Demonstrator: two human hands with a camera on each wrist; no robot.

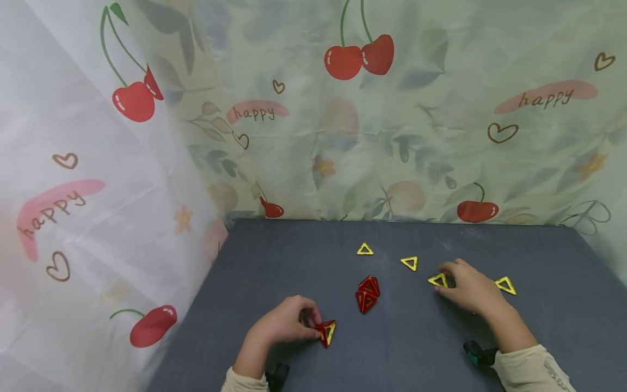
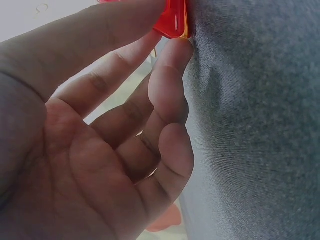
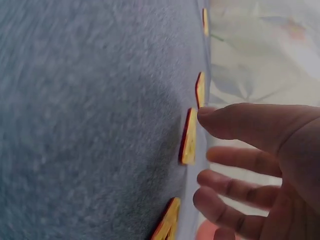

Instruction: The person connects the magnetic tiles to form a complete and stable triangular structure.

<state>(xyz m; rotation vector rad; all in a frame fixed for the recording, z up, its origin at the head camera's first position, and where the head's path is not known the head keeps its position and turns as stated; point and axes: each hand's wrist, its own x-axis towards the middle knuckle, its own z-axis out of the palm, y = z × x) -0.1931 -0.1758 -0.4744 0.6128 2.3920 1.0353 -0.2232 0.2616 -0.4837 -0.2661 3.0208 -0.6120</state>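
Note:
My left hand [image 1: 289,322] pinches a red-and-yellow triangular piece [image 1: 325,332] between thumb and fingers, low over the dark table. In the left wrist view only a corner of this red piece [image 2: 172,24] shows past the fingertips. To the right, my right hand [image 1: 471,288] is around a yellow triangle [image 1: 432,280], thumb on one side and fingers on the other. In the right wrist view that triangle [image 3: 188,140] lies on the cloth near the thumb tip, and the fingers are spread. A pair of red triangular pieces [image 1: 366,295] sits between the hands.
Two more yellow triangles, one at the back [image 1: 364,253] and one nearer the right hand [image 1: 415,263], lie on the dark table [image 1: 274,256]. Another yellow triangle [image 1: 511,285] is right of the right wrist. A printed curtain [image 1: 303,163] hangs behind the table.

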